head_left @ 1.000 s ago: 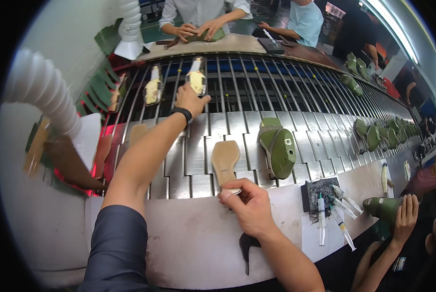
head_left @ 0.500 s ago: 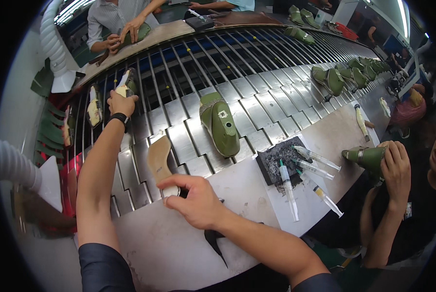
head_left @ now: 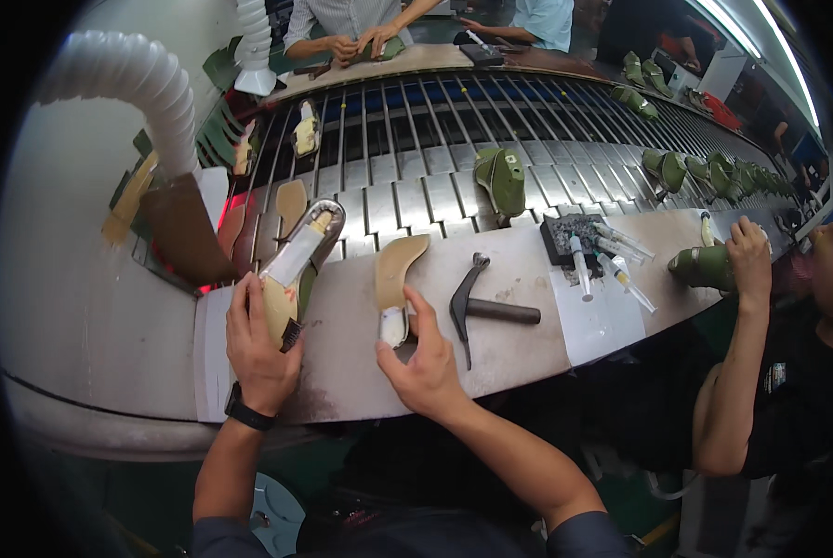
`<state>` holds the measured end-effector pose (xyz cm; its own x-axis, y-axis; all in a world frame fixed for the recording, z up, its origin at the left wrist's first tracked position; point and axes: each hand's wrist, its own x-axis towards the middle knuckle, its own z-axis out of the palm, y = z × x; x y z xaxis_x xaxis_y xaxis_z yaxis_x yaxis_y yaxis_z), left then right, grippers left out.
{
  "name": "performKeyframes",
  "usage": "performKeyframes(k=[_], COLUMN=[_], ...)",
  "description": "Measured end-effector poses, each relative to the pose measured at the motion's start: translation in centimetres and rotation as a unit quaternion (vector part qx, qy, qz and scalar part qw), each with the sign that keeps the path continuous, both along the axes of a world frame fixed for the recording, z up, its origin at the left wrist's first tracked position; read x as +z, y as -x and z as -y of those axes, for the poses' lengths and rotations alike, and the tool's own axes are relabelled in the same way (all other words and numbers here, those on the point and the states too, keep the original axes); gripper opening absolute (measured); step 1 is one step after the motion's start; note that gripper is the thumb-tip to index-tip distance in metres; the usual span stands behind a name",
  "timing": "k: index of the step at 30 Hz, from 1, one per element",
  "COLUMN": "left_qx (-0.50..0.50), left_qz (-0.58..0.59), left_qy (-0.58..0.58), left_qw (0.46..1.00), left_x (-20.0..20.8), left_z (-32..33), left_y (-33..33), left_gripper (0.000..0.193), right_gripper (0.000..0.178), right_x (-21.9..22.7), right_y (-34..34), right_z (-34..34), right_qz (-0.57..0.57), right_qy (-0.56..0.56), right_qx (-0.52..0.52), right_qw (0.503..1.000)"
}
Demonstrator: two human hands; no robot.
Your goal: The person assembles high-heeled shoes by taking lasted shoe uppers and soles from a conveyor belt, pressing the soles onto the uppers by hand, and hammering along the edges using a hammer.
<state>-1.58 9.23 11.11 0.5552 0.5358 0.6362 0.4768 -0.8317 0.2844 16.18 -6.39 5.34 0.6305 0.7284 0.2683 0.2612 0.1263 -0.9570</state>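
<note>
My left hand (head_left: 262,358) is wrapped round a green shoe on its last (head_left: 296,260), bottom side up over the bench's left part. Its underside shows a cream toe area, a pale middle strip and a dark rim at the heel. Between the thumb and fingers of my right hand (head_left: 426,367) is a tan shoe sole (head_left: 398,270) with a whitish end, above the bench and apart from the shoe. Right of that hand, a black-headed hammer with a dark handle (head_left: 502,312) lies on the bench.
Beyond the bench (head_left: 528,349) runs a slatted metal conveyor (head_left: 389,200), carrying green shoes (head_left: 502,181) and another tan sole (head_left: 291,203). Several syringes (head_left: 580,267) rest on and around a dark block (head_left: 558,234). At right, a co-worker's hand (head_left: 749,256) holds a green shoe (head_left: 702,268).
My left hand has brought the shoe from the conveyor back to the bench. My right hand keeps hold of the sole, now over the bench. The view has shifted, showing the whole hammer.
</note>
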Motion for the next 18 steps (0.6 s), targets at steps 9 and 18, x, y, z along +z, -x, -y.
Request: performKeyframes(k=[9, 18], left_qx=[-0.038, 0.010], left_qz=[0.083, 0.116], left_qy=[0.120, 0.105], left_qw=[0.989, 0.988], left_x=[-4.6, -5.4], left_z=[3.3, 3.3], left_y=[6.6, 6.3], left_gripper=[0.066, 0.062], right_gripper=[0.058, 0.038], right_x=[4.0, 5.2], right_y=[-7.9, -6.1], right_z=[3.0, -0.3], right_qz=[0.545, 0.171], right_qy=[0.119, 0.074], right_qx=[-0.076, 0.111], right_qw=[0.826, 0.976])
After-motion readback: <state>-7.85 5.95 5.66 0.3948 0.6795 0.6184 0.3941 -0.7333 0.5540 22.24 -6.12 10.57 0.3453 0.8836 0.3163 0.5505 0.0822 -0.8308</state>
